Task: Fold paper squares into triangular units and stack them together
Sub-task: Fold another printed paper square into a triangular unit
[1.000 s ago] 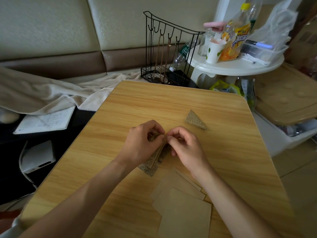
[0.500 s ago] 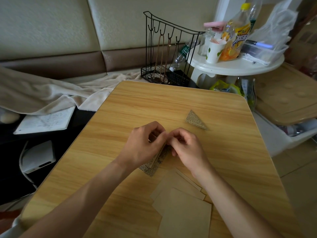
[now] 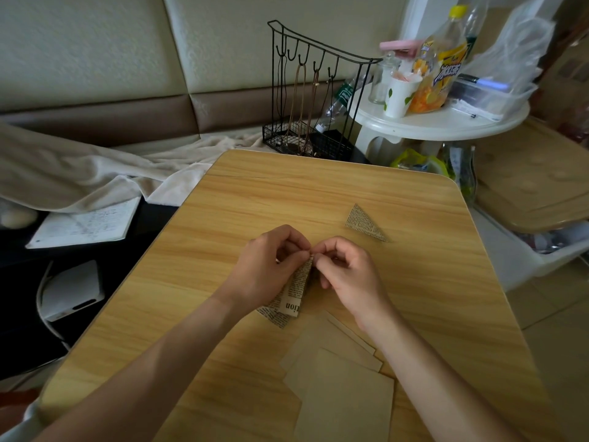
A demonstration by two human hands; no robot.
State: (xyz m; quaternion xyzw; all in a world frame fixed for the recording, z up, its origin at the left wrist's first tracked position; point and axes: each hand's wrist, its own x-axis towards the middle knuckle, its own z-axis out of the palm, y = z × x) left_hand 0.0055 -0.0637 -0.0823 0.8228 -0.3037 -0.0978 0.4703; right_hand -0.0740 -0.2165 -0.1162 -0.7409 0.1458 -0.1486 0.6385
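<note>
Both hands work at the middle of the wooden table (image 3: 414, 282). The left hand (image 3: 271, 266) and the right hand (image 3: 347, 272) meet fingertip to fingertip and pinch the upper tip of a newsprint paper piece (image 3: 294, 293), fingers curled round it on both sides.

Change noted against the two earlier views: the hands sat lower and closer together, covering most of the piece, with only its lower corner showing beneath them. Now the pinch point has lifted and the piece stands out between the palms as a long narrow wedge, its printed face turned toward the camera and its lower end at or near the table surface. The fold appears to have been drawn tighter; whether the crease is fully pressed cannot be told, as the fingers hide the tip.

Judgement: this unit is part-way folded, not yet a finished triangle. One finished triangular unit (image 3: 363, 223) lies flat toward the far right corner, well apart from the hands, unchanged in position. A fanned pile of plain paper squares (image 3: 338, 378) lies at the near edge, partly under the right forearm, also undisturbed. Stacking has not begun; most of the folding remains ahead.

Risk: the narrow tip may spring open if either pinch loosens.
</note>
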